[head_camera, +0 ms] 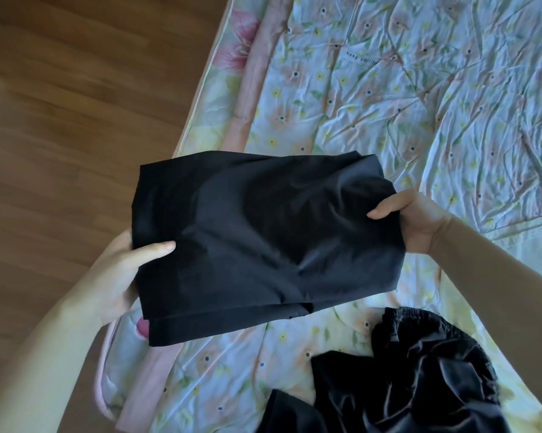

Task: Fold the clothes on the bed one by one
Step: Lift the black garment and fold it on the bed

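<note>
A folded black garment [263, 239] hangs flat in the air over the bed's left edge, held from both sides. My left hand [119, 273] grips its left edge, thumb on top and fingers underneath. My right hand [416, 220] pinches its right edge, thumb on top. A crumpled black garment with an elastic waistband [419, 370] lies unfolded on the bed at the lower right, partly cut off by the frame's bottom edge.
The bed carries a wrinkled pale floral quilt [419, 104] with a pink border [257, 76] along its left side. Brown wooden floor [75, 120] fills the left of the view.
</note>
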